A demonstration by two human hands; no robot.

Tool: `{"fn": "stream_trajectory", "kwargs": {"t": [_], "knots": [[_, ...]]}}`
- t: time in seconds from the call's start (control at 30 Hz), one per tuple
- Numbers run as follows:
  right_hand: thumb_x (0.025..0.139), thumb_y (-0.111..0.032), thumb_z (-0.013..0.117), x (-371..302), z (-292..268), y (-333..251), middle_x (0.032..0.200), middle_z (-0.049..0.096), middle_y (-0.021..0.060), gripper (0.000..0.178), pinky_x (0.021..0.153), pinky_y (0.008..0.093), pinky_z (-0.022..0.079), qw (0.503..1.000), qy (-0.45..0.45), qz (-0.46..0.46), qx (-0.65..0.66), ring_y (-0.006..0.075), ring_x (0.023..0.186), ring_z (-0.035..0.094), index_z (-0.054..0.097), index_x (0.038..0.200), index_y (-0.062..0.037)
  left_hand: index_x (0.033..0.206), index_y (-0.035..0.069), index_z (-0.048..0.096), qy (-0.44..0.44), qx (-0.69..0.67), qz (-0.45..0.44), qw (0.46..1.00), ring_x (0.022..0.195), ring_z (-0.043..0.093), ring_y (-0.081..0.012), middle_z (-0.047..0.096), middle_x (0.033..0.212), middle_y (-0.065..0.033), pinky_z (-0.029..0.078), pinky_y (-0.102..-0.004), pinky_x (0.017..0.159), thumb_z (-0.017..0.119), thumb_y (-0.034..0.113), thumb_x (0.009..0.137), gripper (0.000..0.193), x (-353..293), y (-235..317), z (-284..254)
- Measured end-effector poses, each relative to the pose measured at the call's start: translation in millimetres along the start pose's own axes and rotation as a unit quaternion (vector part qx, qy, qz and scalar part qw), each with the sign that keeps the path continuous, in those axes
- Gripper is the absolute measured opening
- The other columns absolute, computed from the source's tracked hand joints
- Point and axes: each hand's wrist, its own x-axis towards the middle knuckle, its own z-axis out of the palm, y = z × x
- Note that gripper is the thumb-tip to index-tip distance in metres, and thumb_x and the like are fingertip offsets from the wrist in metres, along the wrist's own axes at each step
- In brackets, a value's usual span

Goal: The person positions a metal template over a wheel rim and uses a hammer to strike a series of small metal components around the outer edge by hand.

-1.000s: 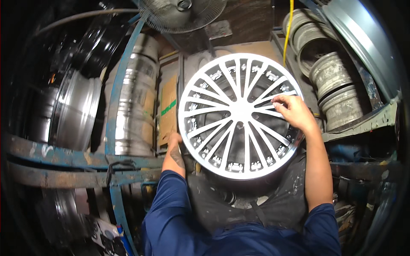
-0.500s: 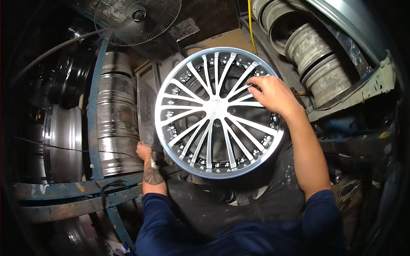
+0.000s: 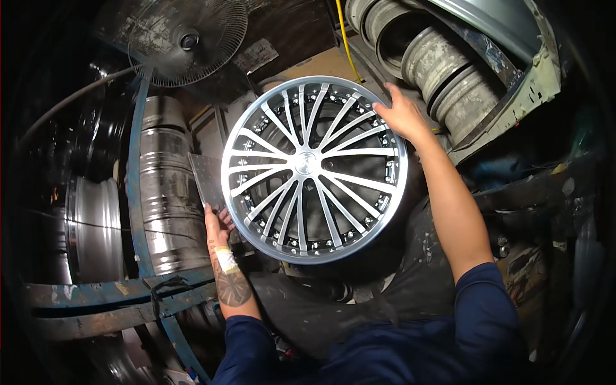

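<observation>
In front of me a car wheel rim [image 3: 305, 162] faces up, with bright silver paired spokes, a polished lip and small bolts around its black inner ring. My right hand [image 3: 399, 110] is at the rim's upper right edge, thumb and fingers spread apart around the lip. My left hand [image 3: 218, 221] is beside the lower left edge, fingers apart and holding nothing. Whether its fingertips touch the lip I cannot tell. A pale wrapping [image 3: 226, 260] covers part of my left wrist. What supports the rim is hidden beneath it.
Stacked metal wheel rims [image 3: 168, 192] stand left behind a blue metal frame [image 3: 136, 179]. More dusty rims [image 3: 459, 83] lie at the upper right. A caged fan [image 3: 189, 40] is at the upper left. A yellow hose [image 3: 347, 42] hangs behind the rim.
My right hand has gone from above the spokes out to the lip, its fingers spreading. My left hand has opened and turned toward the rim. The whole view has shifted slightly.
</observation>
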Motion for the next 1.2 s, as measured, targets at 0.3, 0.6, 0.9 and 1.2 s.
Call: {"fn": "stream_trajectory", "kwargs": {"t": [0.3,0.6,0.9,1.2], "knots": [[0.087,-0.037,0.068,6,24,14,0.141,0.051,0.026,0.08,0.108,0.0409,0.039,0.92,-0.132,0.191,0.315,0.0325,0.129,0.052,0.034,0.149,-0.0004,0.141,0.017,0.038,-0.034,-0.169,0.054,0.984,0.096,0.061,-0.0293,0.063,0.113,-0.0182,0.05,-0.049,0.076,0.052,0.052,0.094,0.061,-119,-15,55],[0.086,-0.02,0.067,-10,29,12,0.092,0.069,0.0073,0.023,0.076,0.0311,0.051,0.928,-0.107,0.121,0.336,0.0164,0.085,0.063,0.069,0.101,-0.002,0.13,0.003,0.055,-0.016,-0.131,0.132,0.982,0.105,0.056,-0.0281,0.059,0.119,-0.0138,0.049,-0.0452,0.092,0.047,0.046,0.097,0.055,-135,2,87],[0.087,-0.033,0.067,-19,26,8,0.1,0.068,0.0077,0.036,0.09,0.0325,0.046,0.974,-0.155,0.078,0.144,0.0178,0.1,0.06,0.067,0.107,-0.0042,0.125,0.004,0.061,-0.007,-0.078,0.148,0.986,0.095,0.056,-0.027,0.06,0.111,-0.0149,0.047,-0.0445,0.09,0.05,0.051,0.094,0.057,-131,9,76],[0.09,-0.035,0.067,-51,-22,-19,0.122,0.061,0.0206,0.038,0.1,0.0439,0.044,0.96,0.046,-0.251,-0.118,0.0335,0.117,0.057,0.066,0.118,-0.0093,0.134,0.012,0.054,0.011,0.136,0.229,0.964,0.089,0.052,-0.0117,0.057,0.115,-0.0041,0.042,-0.0261,0.078,0.062,0.036,0.094,0.047,-132,0,73]]}}
